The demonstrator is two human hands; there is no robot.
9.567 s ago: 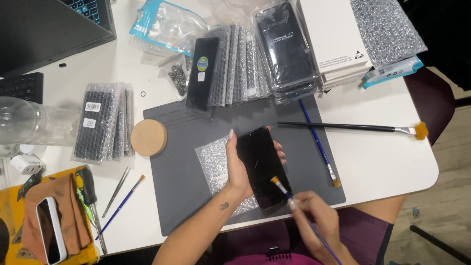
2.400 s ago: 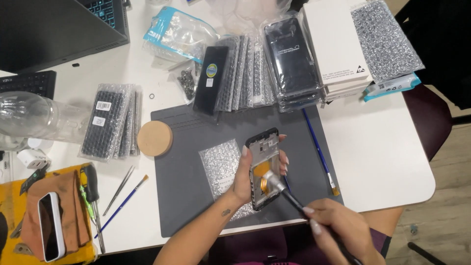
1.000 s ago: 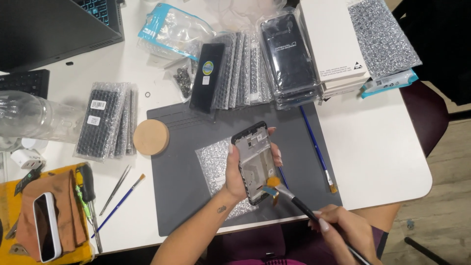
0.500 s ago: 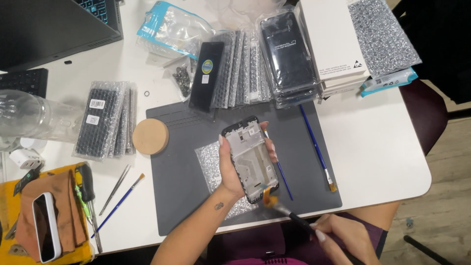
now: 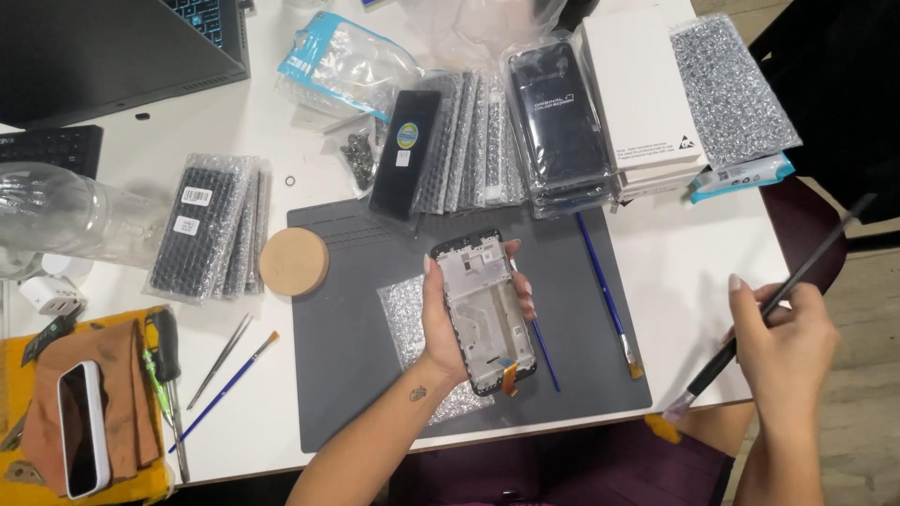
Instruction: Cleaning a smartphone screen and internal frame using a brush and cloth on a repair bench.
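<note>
The left hand (image 5: 448, 323) grips the phone frame (image 5: 485, 312), long axis running away from the person; well to its right, the right hand (image 5: 783, 342) pinches a black brush (image 5: 769, 307).

grey work mat (image 5: 356, 375); tan round cork disc (image 5: 293, 262); blue-handled brush (image 5: 609, 295); black brush handle (image 5: 778, 300); silver-white phone frame (image 5: 483, 309), black-edged; orange cloth (image 5: 23, 361); white table (image 5: 694, 272).
</note>
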